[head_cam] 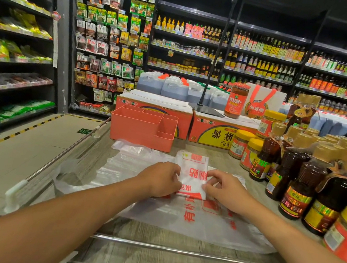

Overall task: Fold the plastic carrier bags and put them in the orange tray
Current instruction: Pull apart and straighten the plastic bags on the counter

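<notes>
— Step?
— Mid-fold. My left hand (160,179) and right hand (225,190) each pinch a side edge of the folded bag (193,173), fingers curled in tight. I'd line the edges up square, press the air out, then fold toward the orange tray (140,130).
— Bag look, location?
— Thin, translucent white, red print, folded into a narrow strip. It lies on a loose pile of flat bags (198,224) on the shelf top (147,261), just in front of the tray, not in it.
</notes>
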Demonstrator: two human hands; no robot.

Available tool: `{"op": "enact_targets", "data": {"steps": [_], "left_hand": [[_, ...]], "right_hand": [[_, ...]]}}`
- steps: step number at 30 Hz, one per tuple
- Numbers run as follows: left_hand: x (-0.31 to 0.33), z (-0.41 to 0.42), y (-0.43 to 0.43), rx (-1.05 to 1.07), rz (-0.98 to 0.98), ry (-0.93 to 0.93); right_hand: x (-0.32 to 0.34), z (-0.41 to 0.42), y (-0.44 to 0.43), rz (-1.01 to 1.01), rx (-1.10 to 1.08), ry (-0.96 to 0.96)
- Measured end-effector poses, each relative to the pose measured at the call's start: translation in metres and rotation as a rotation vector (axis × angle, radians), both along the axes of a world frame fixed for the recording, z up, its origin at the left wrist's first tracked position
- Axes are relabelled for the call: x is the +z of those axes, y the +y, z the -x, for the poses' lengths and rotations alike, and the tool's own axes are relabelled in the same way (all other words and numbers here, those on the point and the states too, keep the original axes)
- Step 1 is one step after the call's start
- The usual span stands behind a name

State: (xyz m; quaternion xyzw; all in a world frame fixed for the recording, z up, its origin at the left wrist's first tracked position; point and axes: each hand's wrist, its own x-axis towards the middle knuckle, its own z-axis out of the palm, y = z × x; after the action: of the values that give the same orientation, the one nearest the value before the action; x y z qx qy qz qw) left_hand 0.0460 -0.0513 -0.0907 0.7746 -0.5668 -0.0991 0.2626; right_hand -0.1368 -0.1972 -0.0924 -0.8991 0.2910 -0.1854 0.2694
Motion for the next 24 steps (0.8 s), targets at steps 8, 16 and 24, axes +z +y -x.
{"op": "enact_targets", "data": {"steps": [8, 16, 24], "left_hand": [[-0.0021, -0.0041, -0.0015, 0.056, -0.047, -0.144], [-0.0003, -0.0027, 0.001, -0.048, -0.204, -0.248], [0.0046, -0.003, 0.006, -0.078, -0.202, -0.157]], "right_hand": [[-0.0006, -0.0003, 0.0014, 0.159, 0.018, 0.103], [-0.0055, -0.0017, 0.0005, 0.337, 0.175, 0.377], [0.0019, 0.0056, 0.0059, 0.379, 0.224, 0.235]]}}
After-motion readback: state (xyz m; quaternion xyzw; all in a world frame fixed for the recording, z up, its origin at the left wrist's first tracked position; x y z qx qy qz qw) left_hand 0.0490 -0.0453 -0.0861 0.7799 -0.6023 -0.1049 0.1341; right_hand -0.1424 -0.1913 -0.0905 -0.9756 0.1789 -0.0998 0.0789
